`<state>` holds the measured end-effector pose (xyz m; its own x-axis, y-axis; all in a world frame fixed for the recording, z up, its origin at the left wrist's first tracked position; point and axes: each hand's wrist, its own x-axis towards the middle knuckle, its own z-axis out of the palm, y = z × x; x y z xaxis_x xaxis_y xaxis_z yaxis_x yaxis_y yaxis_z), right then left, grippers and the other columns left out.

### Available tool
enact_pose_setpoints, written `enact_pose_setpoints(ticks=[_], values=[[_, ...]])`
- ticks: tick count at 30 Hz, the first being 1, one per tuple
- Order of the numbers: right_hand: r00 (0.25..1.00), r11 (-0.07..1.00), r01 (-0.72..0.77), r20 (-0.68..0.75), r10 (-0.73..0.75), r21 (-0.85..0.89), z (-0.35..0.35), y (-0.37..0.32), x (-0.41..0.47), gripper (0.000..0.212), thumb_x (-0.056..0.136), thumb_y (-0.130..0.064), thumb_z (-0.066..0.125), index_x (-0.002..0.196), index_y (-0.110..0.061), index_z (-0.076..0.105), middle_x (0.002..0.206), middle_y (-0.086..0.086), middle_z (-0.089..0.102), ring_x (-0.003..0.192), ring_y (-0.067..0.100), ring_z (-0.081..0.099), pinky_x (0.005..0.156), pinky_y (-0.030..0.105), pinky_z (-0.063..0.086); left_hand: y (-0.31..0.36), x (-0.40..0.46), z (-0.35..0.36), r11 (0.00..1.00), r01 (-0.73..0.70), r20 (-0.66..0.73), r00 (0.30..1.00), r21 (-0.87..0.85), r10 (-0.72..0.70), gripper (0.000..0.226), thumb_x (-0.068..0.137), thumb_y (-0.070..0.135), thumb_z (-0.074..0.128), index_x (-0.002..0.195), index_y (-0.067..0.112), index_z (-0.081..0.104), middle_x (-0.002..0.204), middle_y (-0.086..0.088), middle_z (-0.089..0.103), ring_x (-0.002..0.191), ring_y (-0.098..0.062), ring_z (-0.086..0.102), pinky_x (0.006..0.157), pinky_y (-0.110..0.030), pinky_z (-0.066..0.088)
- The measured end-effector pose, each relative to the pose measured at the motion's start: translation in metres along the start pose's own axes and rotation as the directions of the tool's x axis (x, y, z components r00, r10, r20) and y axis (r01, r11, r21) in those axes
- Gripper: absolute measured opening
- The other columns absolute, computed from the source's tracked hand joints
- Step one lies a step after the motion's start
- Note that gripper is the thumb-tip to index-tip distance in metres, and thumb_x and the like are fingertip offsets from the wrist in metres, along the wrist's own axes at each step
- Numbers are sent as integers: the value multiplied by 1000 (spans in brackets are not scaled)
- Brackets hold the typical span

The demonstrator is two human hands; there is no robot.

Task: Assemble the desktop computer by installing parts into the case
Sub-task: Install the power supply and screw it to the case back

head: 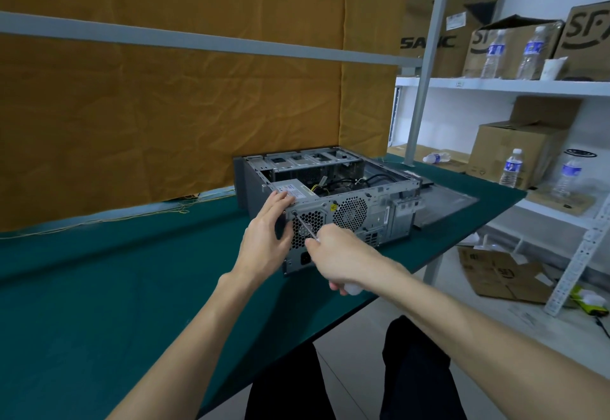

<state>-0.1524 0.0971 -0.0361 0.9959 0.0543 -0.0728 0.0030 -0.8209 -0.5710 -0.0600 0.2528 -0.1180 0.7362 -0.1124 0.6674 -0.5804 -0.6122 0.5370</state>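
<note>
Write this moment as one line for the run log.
step: screwing power supply into case | right hand: grips screwdriver, tip at rear screw | left hand: steadies case corner

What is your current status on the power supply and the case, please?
Right hand grips screwdriver, tip at screw on case rear. Left hand open, steadying power supply corner. Nothing in the way.

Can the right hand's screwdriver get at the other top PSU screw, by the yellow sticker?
Probably yes. That screw sits exposed on the rear panel, beside the one the screwdriver is on. The left hand rests at the case's left corner, clear of it.
</note>
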Motion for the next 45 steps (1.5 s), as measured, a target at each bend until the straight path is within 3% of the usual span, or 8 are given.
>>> enact_pose_setpoints(ticks=[4, 8, 11, 15, 19, 29, 34, 45], values=[[999, 975, -37, 39, 30, 217, -5, 6, 1, 37, 107, -34, 45, 104, -1, 62, 67, 10, 55, 39, 20, 48, 37, 20, 37, 14, -10, 6, 983, 88, -86, 991, -162, -103, 47, 101, 11, 56, 147, 19, 50, 156, 10, 40, 148, -1, 30, 118, -19, 26], [997, 995, 78, 15, -77, -67, 12, 34, -16, 37, 106, -40, 45, 86, -12, 55, 58, 4, 62, 33, 15, 55, 35, 23, 41, 27, -36, 16, 848, 312, -301, 836, -429, -459, 13, 97, 18, 63, 110, 17, 60, 106, 2, 66, 92, -1, 62, 90, -30, 53], [998, 994, 51, 51, -46, -98, 35, 54, -20, 31, 104, -44, 47, 91, -17, 55, 73, 3, 63, 48, 19, 61, 37, 25, 46, 21, -54, 24, 528, 564, 90, 733, -635, -675, 19, 99, 22, 64, 103, 4, 67, 89, -9, 74, 72, -9, 70, 72, -28, 60], [997, 993, 44, 64, -37, -106, 56, 61, -14, 27, 105, -42, 47, 94, -18, 54, 81, 2, 60, 64, 22, 60, 53, 37, 59, 13, -69, 29, 401, 716, 351, 655, -571, -669, 28, 95, 19, 72, 102, -8, 72, 80, -11, 76, 74, -16, 74, 70, -26, 61], [998, 995, 12, 64, -6, -96, 71, 62, -7, 27, 106, -41, 45, 97, -16, 52, 88, 5, 61, 72, 26, 59, 72, 44, 60, 11, -66, 31, 383, 740, 343, 620, -553, -705, 27, 94, 10, 72, 109, -12, 67, 81, -17, 76, 69, -15, 73, 65, -23, 60], [999, 996, 37, -4, -37, -85, 85, 65, 0, 27, 106, -40, 45, 93, -17, 49, 87, 5, 60, 77, 29, 59, 62, 35, 44, 7, -65, 35, 399, 722, 308, 633, -564, -710, 30, 95, 9, 71, 117, -10, 65, 83, -15, 76, 67, -12, 71, 66, -24, 60], [999, 996, 37, 22, -36, -78, 81, 61, 0, 27, 107, -39, 43, 99, -15, 52, 94, 9, 64, 83, 31, 64, 69, 44, 58, 7, -63, 35, 390, 734, 318, 621, -556, -716, 29, 95, 9, 70, 116, -11, 65, 81, -14, 75, 64, -10, 71, 62, -22, 59], [995, 811, 26, -67, -80, -585, 86, 37, 3, 36, 94, -9, 57, 129, -13, 50, 120, 9, 68, 111, 32, 67, 72, 36, 39, 16, -64, 31, 430, 748, 333, 629, -505, -703, 30, 101, 14, 60, 80, -3, 73, 59, -1, 68, 58, -7, 67, 61, -20, 58]])
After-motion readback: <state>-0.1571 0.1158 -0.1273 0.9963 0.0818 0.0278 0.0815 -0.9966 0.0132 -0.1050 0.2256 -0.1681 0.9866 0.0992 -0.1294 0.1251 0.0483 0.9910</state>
